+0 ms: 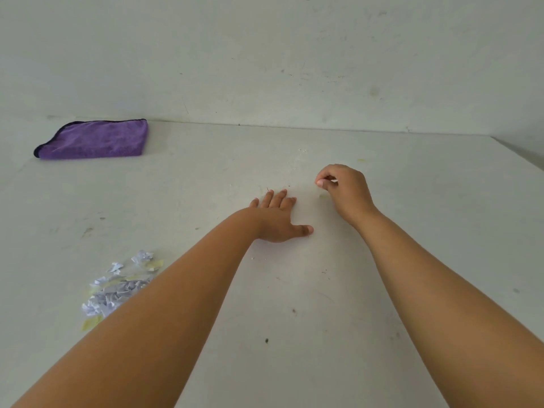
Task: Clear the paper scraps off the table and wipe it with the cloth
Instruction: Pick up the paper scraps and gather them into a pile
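Note:
A pile of white and pale yellow paper scraps [117, 287] lies at the near left of the white table [294, 290], partly hidden by my left forearm. My left hand [279, 219] lies flat on the table's middle, palm down and fingers spread, holding nothing. To its right, my right hand [343, 187] hovers just above the surface with thumb and fingers pinched on a small white paper scrap [334, 181]. A faint pale yellow scrap [323, 196] rests on the table just below that hand. A folded purple cloth [94, 139] sits at the far left, well away from both hands.
A white wall [265, 54] rises right behind the table's far edge. The table's right edge [518, 151] runs diagonally at the far right. Small dark specks and smudges [266, 340] dot the surface.

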